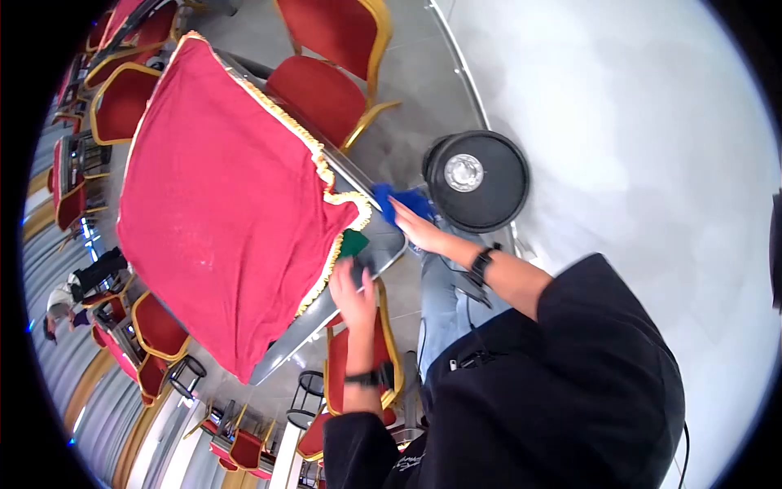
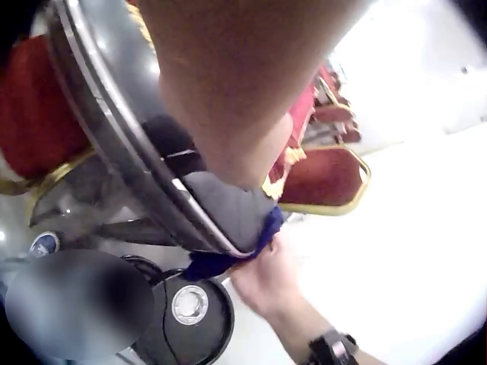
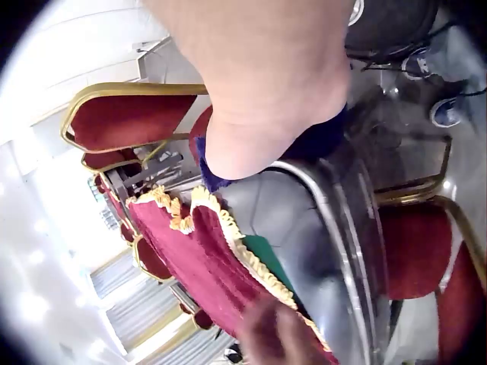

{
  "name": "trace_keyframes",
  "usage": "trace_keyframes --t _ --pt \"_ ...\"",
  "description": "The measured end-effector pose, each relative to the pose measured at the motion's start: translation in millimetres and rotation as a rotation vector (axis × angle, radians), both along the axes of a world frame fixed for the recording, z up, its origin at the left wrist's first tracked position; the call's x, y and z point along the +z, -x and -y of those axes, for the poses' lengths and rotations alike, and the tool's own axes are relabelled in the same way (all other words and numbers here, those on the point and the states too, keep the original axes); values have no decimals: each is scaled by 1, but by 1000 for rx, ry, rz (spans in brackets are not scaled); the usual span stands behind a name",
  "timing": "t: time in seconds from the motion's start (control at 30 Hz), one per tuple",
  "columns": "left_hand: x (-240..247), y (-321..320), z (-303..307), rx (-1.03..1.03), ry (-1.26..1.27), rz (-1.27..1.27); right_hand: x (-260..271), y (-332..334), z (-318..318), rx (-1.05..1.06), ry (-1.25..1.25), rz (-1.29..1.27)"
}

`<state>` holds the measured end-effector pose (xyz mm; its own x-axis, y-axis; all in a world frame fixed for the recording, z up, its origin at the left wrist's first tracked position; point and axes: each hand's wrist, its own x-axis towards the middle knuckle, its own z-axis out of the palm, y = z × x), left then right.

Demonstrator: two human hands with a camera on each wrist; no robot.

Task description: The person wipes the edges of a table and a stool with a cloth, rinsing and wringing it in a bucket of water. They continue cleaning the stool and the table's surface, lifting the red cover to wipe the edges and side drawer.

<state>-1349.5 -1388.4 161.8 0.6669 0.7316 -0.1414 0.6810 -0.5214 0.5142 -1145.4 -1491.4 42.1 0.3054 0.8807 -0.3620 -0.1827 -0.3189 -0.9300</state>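
A blue cloth (image 1: 403, 202) (image 2: 207, 265) lies bunched at the rounded corner of a grey table (image 1: 384, 241) (image 3: 278, 209). My right hand (image 1: 419, 231) (image 2: 266, 280) (image 3: 266, 114) holds it against the edge; its fingertips are partly hidden in the wrist views. Over the grey tabletop, by the red tablecloth's (image 1: 220, 204) (image 3: 199, 258) yellow fringe, is my left hand (image 1: 352, 297) (image 2: 228, 99) (image 3: 278, 334), blurred, fingers loosely extended, with no object seen gripped. A green patch (image 1: 353, 243) (image 3: 266, 258) shows beside the fringe, just beyond its fingers.
Red chairs with gold frames (image 1: 326, 90) (image 2: 323, 179) (image 3: 129, 122) stand around the table. A round black stand (image 1: 497, 191) (image 2: 202, 327) with a silver centre is close to the corner. Someone's blue shoe (image 2: 46, 243) shows on the floor. Another person (image 1: 65, 301) is far left.
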Motion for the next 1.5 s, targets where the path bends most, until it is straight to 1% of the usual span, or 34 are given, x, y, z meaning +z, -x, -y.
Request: trace_keyframes --t 0.03,0.07,0.1,0.17,0.2,0.23,0.3,0.33,0.37,0.4,0.43,0.47,0.53,0.57,0.6,0.63,0.7,0.77,0.8,0.83,0.9,0.93,0.97,1.03,1.1,1.13,1.17,1.2,1.23,1.3,1.37,1.43,1.47,1.5 --pt "10 -52 -21 -30 -174 30 -12 13 22 36 33 47" --pt "-3 -76 -45 -76 -224 29 6 19 33 -18 74 -5" --pt "-21 -88 -66 -63 -291 -1 12 20 46 42 76 73" --pt "-49 -68 -100 -67 -137 -145 20 25 56 135 118 208" --pt "-49 -55 -106 8 -187 -21 28 19 53 152 66 276" --pt "-54 -34 -110 195 -240 213 35 15 48 161 19 341" --pt "-46 17 -118 747 -188 151 33 6 37 225 -15 473" --pt "-41 45 -118 864 -301 76 29 -1 24 258 -33 549" --pt "-63 100 -120 1048 -189 85 31 -10 1 249 -47 563" --pt "-77 131 -118 1024 -386 260 36 -20 -30 243 -59 577" --pt "-61 145 -111 1165 -227 231 37 -30 -64 241 -71 594" --pt "-69 171 -101 1168 -253 193 31 -40 -104 211 -85 653" --pt "-39 165 -94 1171 -170 29 30 -69 -200 158 -127 834" --pt "-41 169 -89 1132 -127 87 37 -83 -254 144 -117 847" --pt "-47 176 -84 1079 -67 11 39 -97 -307 141 -118 962" --pt "-55 179 -78 897 -215 -130 35 -107 -362 125 -92 1029" --pt "-54 172 -76 752 -216 -184 21 -142 -470 57 -168 1189" --pt "-53 167 -75 785 -184 -200 10 -176 -561 -6 -234 1186" --pt "-51 165 -76 798 -172 -206 -6 -196 -603 -7 -268 1270" --pt "-46 161 -81 783 -189 -107 -7 -211 -637 75 -120 1221" --pt "-43 176 -84 782 -80 118 7 -213 -666 -6 -57 1218" --pt "-33 169 -100 735 -216 180 16 -211 -667 24 21 1204" --pt "-30 184 -110 583 -179 176 26 -205 -655 55 108 1188" --pt "-19 162 -162 632 -323 117 38 -185 -595 145 71 1073" --pt "-24 137 -232 462 -360 143 40 -156 -504 123 -167 1108" --pt "-20 111 -277 314 -313 122 59 -130 -451 168 -122 1126" --pt "-26 80 -315 258 -266 159 76 -109 -401 220 -39 1076" --pt "-22 46 -356 138 -209 135 78 -89 -347 288 44 1142" --pt "-9 5 -386 62 -172 98 99 -66 -299 392 157 1082" --pt "-9 -51 -428 -95 -151 76 107 -35 -228 472 199 1083" --pt "-17 -91 -456 -219 -165 92 94 -33 -221 459 168 1122" --pt "-44 -112 -482 -272 -255 18 96 -40 -257 430 167 1150" --pt "-47 -115 -498 -253 -299 -10 97 -46 -280 418 153 1164" --pt "-55 -115 -511 -143 -278 -28 98 -55 -302 412 141 1174"
